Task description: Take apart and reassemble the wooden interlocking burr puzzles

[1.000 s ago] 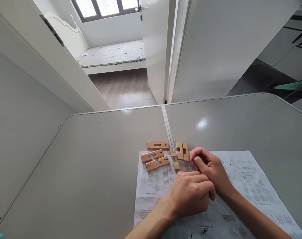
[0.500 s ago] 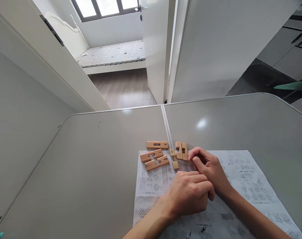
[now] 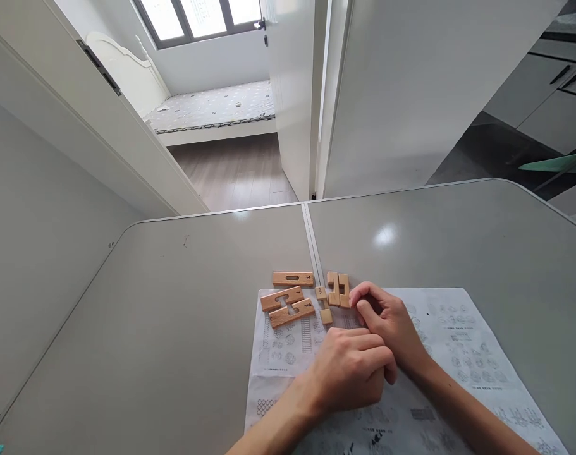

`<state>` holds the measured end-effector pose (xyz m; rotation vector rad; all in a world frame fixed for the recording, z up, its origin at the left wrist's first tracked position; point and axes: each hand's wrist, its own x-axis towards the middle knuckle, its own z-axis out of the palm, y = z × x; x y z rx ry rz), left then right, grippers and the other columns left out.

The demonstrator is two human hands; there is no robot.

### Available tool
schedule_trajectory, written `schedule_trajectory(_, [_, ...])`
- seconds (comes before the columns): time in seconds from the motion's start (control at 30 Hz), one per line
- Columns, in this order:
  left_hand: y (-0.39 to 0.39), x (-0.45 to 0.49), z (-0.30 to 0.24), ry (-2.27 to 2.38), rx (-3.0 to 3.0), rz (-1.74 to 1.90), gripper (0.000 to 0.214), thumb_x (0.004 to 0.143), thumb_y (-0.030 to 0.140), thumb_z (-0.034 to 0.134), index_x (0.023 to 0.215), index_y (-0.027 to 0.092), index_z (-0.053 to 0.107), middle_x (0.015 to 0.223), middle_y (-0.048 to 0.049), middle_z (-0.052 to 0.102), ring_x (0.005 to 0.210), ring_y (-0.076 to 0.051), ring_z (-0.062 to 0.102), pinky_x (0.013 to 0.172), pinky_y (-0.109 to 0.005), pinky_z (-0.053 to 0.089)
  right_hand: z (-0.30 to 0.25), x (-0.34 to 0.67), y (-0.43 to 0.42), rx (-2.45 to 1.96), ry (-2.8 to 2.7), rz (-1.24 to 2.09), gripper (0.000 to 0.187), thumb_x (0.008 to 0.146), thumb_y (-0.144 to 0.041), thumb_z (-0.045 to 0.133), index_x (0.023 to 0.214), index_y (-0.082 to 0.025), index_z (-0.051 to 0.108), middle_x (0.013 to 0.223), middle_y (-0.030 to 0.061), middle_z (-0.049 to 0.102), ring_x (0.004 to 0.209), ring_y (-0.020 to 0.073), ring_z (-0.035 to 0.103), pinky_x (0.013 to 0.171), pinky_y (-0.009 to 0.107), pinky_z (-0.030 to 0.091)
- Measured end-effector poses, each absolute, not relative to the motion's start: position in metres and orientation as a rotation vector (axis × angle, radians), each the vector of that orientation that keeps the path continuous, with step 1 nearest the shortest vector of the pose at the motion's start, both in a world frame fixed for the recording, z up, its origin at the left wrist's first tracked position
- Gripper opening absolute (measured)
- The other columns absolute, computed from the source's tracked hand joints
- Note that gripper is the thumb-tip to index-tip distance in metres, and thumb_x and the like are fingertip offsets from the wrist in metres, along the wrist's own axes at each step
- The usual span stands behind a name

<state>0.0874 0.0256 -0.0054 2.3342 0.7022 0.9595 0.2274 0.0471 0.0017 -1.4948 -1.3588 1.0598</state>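
Several flat wooden puzzle pieces lie near the middle of the grey table (image 3: 174, 303). A slotted bar (image 3: 292, 279) lies farthest back, two notched bars (image 3: 286, 306) sit on the printed paper sheet (image 3: 439, 360), and a joined block (image 3: 339, 289) lies next to small cubes (image 3: 325, 315). My right hand (image 3: 387, 322) is curled, its fingertips right beside the joined block. My left hand (image 3: 351, 370) is closed in a loose fist on the paper, overlapping the right hand. Whatever the fingers hold is hidden.
A seam (image 3: 312, 243) runs down the table's middle. Beyond the far edge are a white wall panel (image 3: 411, 88), an open doorway with wooden floor (image 3: 231, 167) and a bed (image 3: 212, 104). Dark cabinets (image 3: 529, 95) stand at the right.
The view has shifted slightly, so everything sits a little further left. Both hands keep the same pose next to the pieces.
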Motion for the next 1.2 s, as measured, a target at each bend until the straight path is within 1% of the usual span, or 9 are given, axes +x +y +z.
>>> schedule_trajectory(0.1, [0.025, 0.088, -0.005, 0.715, 2.322, 0.981, 0.031, 0.076, 0.0, 0.045, 0.067, 0.021, 0.066, 0.064, 0.003, 0.068, 0.058, -0.011, 0.059, 0.057, -0.023, 0.043, 0.002, 0.228, 0.048, -1.475, -1.363, 1.064, 0.016, 0.093, -0.028, 0.054, 0.08, -0.023, 0.061, 0.07, -0.0017, 0.059, 0.058, 0.0144, 0.046, 0.054, 0.026, 0.04])
schedule_trajectory(0.3, [0.027, 0.088, -0.004, 0.72, 2.387, 0.885, 0.03, 0.08, -0.001, 0.046, 0.068, 0.021, 0.063, 0.065, 0.0024, 0.068, 0.059, -0.012, 0.061, 0.058, -0.025, 0.046, 0.004, 0.229, 0.05, -1.442, -1.377, 1.047, 0.017, 0.092, -0.028, 0.054, 0.078, -0.022, 0.062, 0.068, -0.0014, 0.06, 0.057, 0.0147, 0.048, 0.053, 0.026, 0.04])
schedule_trajectory(0.5, [0.027, 0.09, -0.002, 0.726, 2.348, 0.97, 0.03, 0.08, -0.001, 0.045, 0.066, 0.021, 0.062, 0.064, 0.0018, 0.068, 0.058, -0.012, 0.06, 0.058, -0.025, 0.044, 0.002, 0.23, 0.051, -1.416, -1.385, 1.055, 0.017, 0.093, -0.027, 0.053, 0.079, -0.022, 0.061, 0.072, -0.0013, 0.063, 0.058, 0.014, 0.049, 0.054, 0.025, 0.039])
schedule_trajectory(0.73, [0.026, 0.092, 0.001, 0.728, 2.337, 1.059, 0.03, 0.077, -0.002, 0.045, 0.066, 0.021, 0.06, 0.063, 0.0026, 0.067, 0.056, -0.011, 0.058, 0.057, -0.025, 0.041, 0.005, 0.229, 0.052, -1.392, -1.384, 1.014, 0.017, 0.091, -0.026, 0.052, 0.076, -0.022, 0.06, 0.065, -0.0026, 0.058, 0.056, 0.0143, 0.048, 0.054, 0.026, 0.039])
schedule_trajectory(0.9, [0.028, 0.09, 0.005, 0.711, 2.334, 1.094, 0.031, 0.079, -0.003, 0.045, 0.067, 0.021, 0.059, 0.063, 0.003, 0.066, 0.057, -0.011, 0.057, 0.056, -0.026, 0.04, 0.004, 0.23, 0.051, -1.389, -1.405, 1.01, 0.018, 0.091, -0.025, 0.051, 0.076, -0.022, 0.06, 0.068, -0.0018, 0.061, 0.059, 0.0148, 0.05, 0.057, 0.026, 0.041])
schedule_trajectory(0.97, [0.032, 0.086, 0.01, 0.764, 2.31, 1.133, 0.032, 0.082, -0.004, 0.045, 0.068, 0.021, 0.059, 0.064, 0.0028, 0.065, 0.059, -0.012, 0.057, 0.058, -0.026, 0.042, 0.003, 0.231, 0.052, -1.383, -1.418, 1.009, 0.018, 0.091, -0.025, 0.051, 0.076, -0.022, 0.06, 0.07, -0.0012, 0.063, 0.06, 0.0152, 0.052, 0.058, 0.026, 0.042])
schedule_trajectory(1.03, [0.039, 0.077, 0.017, 0.905, 2.217, 1.21, 0.034, 0.088, -0.004, 0.045, 0.069, 0.021, 0.058, 0.068, 0.002, 0.064, 0.063, -0.012, 0.059, 0.061, -0.025, 0.045, 0.003, 0.231, 0.052, -1.377, -1.425, 1.013, 0.017, 0.091, -0.025, 0.051, 0.076, -0.022, 0.061, 0.071, -0.0006, 0.064, 0.061, 0.0155, 0.052, 0.058, 0.026, 0.041])
schedule_trajectory(1.1, [0.049, 0.065, 0.024, 1.113, 2.136, 1.306, 0.032, 0.094, 0.0, 0.046, 0.073, 0.022, 0.059, 0.075, 0.0001, 0.064, 0.072, -0.014, 0.062, 0.068, -0.026, 0.05, 0.003, 0.232, 0.052, -1.374, -1.429, 1.021, 0.018, 0.091, -0.026, 0.052, 0.077, -0.022, 0.063, 0.072, -0.0002, 0.064, 0.06, 0.0153, 0.05, 0.057, 0.026, 0.039])
schedule_trajectory(1.2, [0.066, 0.041, 0.026, 1.383, 2.153, 1.265, 0.026, 0.099, 0.006, 0.046, 0.088, 0.024, 0.061, 0.093, -0.0043, 0.069, 0.096, -0.02, 0.067, 0.081, -0.033, 0.057, 0.003, 0.231, 0.051, -1.382, -1.428, 1.034, 0.019, 0.092, -0.026, 0.051, 0.077, -0.022, 0.063, 0.07, -0.0005, 0.062, 0.058, 0.0149, 0.047, 0.055, 0.026, 0.037])
